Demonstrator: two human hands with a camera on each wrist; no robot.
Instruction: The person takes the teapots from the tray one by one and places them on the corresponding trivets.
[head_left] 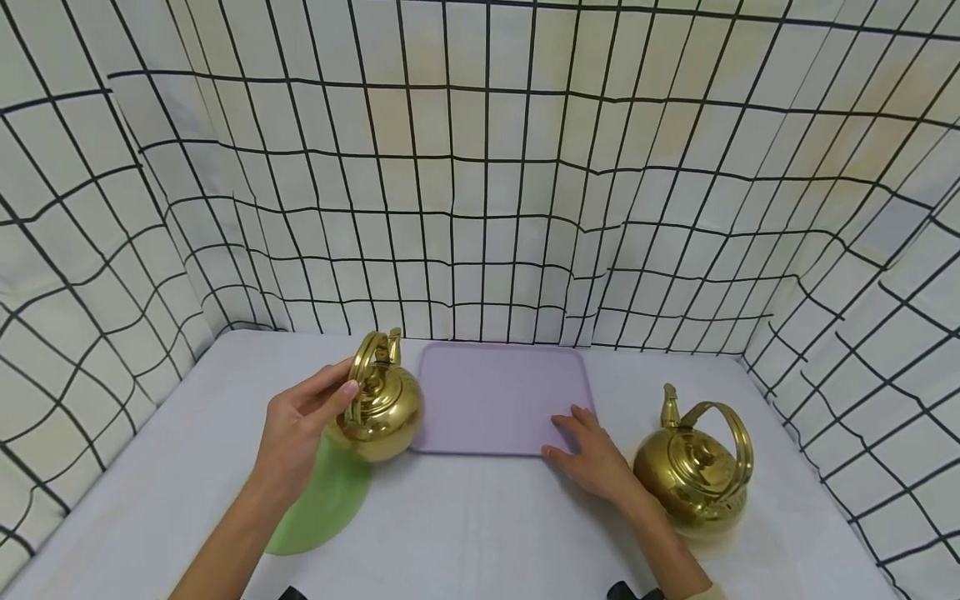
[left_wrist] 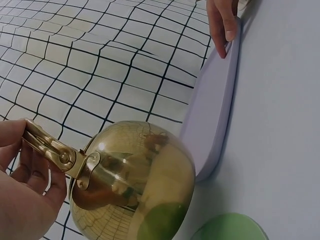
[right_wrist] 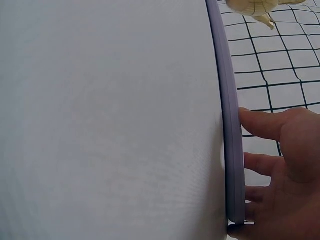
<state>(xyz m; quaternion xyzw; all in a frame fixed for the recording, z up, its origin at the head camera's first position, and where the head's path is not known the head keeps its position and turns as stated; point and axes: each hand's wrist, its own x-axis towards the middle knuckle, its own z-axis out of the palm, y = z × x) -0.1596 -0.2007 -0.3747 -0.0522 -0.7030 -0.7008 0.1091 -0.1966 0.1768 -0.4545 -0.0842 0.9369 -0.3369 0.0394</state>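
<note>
My left hand grips the upright handle of a shiny brass kettle. In the left wrist view, the kettle is held off the table, its round body reflecting the surroundings. It hangs between a green round mat and the left side of a lilac rectangular tray. With fingers spread, my right hand rests on the tray's front right corner. In the right wrist view, the thumb touches the edge of the tray. A second brass kettle stands right of my right forearm.
A white cloth covers the table. White fabric walls with a black grid enclose the back and both sides, and the tray lies close to the back wall.
</note>
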